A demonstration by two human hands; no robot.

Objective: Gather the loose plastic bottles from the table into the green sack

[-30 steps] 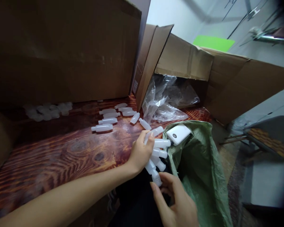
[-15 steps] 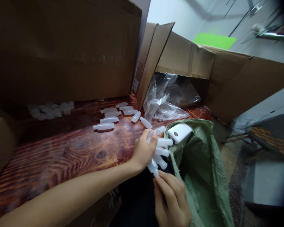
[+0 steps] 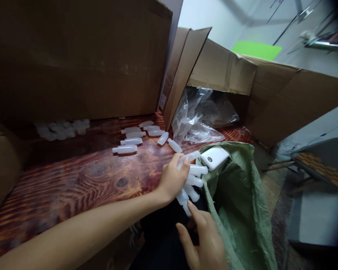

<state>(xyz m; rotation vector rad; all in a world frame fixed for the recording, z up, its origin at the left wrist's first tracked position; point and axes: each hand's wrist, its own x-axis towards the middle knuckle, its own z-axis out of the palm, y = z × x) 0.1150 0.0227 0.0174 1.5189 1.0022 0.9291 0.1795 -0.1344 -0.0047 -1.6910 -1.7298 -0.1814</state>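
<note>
My left hand (image 3: 174, 176) is closed round several small translucent white plastic bottles (image 3: 198, 170), which fan out toward the right with their necks outward. Just below, my right hand (image 3: 204, 232) has its thumb and index finger apart and nothing between them. Its index fingertip is at the lowest bottle (image 3: 183, 198) of the fan; whether it touches is hard to tell. More loose bottles (image 3: 131, 141) lie on the wood-grained table (image 3: 95, 176) beyond my left hand. A green woven sack (image 3: 239, 202) hangs open to the right of both hands.
A white device (image 3: 215, 157) rests at the sack's rim. Behind stands an open cardboard box (image 3: 222, 67) with clear plastic bags (image 3: 199, 120). A large carton (image 3: 79, 60) borders the table's back, near a cluster of bottles (image 3: 63, 130). A chair (image 3: 321, 161) is at the right.
My right thumb and fingers have parted from the lowest bottle's neck, and the hand has drawn slightly down. My left hand keeps the bottles in nearly the same place.
</note>
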